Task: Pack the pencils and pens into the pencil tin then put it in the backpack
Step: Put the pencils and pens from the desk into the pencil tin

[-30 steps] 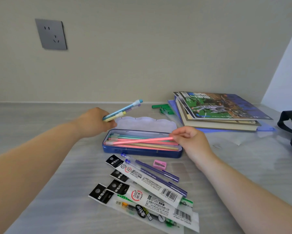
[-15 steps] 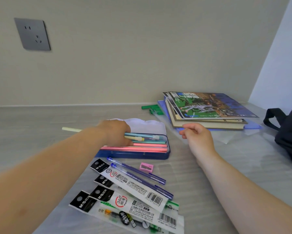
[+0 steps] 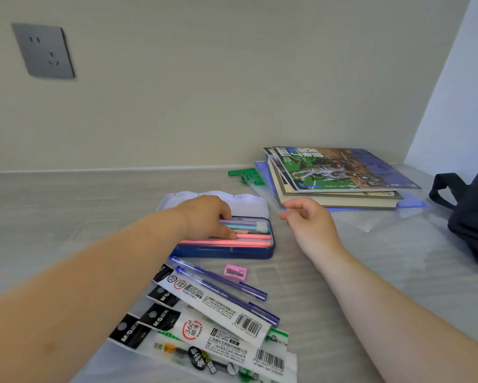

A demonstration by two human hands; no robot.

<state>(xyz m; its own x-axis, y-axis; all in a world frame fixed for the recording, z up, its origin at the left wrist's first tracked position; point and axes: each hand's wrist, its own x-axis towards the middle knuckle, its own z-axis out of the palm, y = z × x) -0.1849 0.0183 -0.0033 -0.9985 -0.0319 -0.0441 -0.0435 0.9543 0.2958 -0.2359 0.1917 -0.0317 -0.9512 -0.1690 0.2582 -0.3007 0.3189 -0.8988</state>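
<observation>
An open blue pencil tin [image 3: 226, 252] lies mid-desk with its pale lid [image 3: 248, 205] folded back. Pink pencils [image 3: 248, 241] and pastel ones [image 3: 248, 226] lie inside. My left hand [image 3: 204, 217] rests in the tin's left end, fingers pinched on the pastel pencils. My right hand [image 3: 306, 219] hovers just right of the tin, fingers loosely curled and holding nothing. Two purple pens [image 3: 226, 286] lie in front of the tin, above packaged pens [image 3: 213, 327]. The dark backpack [image 3: 472, 214] stands at the right edge.
A pink sharpener [image 3: 235, 272] sits by the purple pens. A stack of books and magazines [image 3: 334, 178] lies behind my right hand on a blue folder, with green pieces [image 3: 246, 175] to its left. A wall socket [image 3: 43, 51] is at upper left.
My left hand brought the pastel pencils down from above the tin into it. My right hand let go of the pink pencil, now lying in the tin, and drew back to the right.
</observation>
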